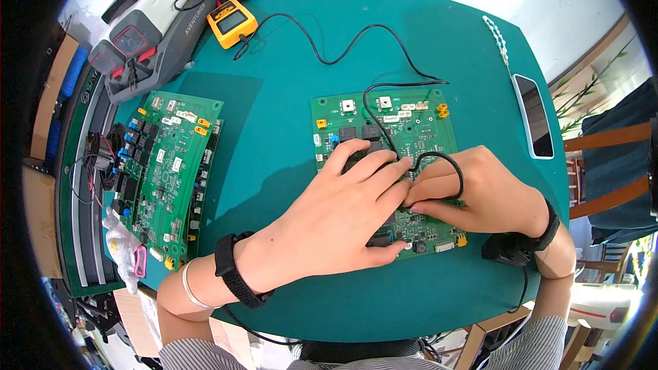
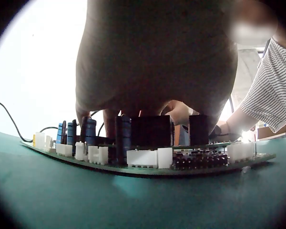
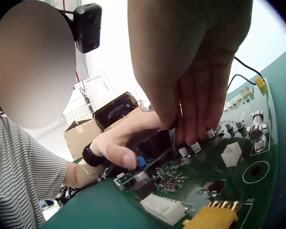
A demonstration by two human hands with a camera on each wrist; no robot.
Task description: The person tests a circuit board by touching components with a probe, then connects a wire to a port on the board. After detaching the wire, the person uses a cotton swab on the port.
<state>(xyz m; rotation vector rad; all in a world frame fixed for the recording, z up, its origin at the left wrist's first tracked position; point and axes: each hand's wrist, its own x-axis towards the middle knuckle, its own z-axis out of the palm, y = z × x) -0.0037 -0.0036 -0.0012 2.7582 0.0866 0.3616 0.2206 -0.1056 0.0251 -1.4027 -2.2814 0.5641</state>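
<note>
Head: circuit board (image 1: 426,142) just off centre toward 3 o'clock. Left hand (image 1: 336,202) open, spread over it. Right hand (image 1: 476,188) pinches black cable (image 1: 458,171); end hidden.

Left wrist: board flat on tabletop (image 2: 148,200), tall capacitors (image 2: 123,138) under palm. Advise steadying lightly, never leaning on them.

Right wrist: fingertips down near small parts, yellow connector (image 3: 212,219) at 5 o'clock. Advise a steady, near-vertical approach, cable slack.

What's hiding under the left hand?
Under the left hand is a green circuit board with black blocks standing up. Its fingers cover whatever is right beneath them, so I can't tell what's there.
</note>
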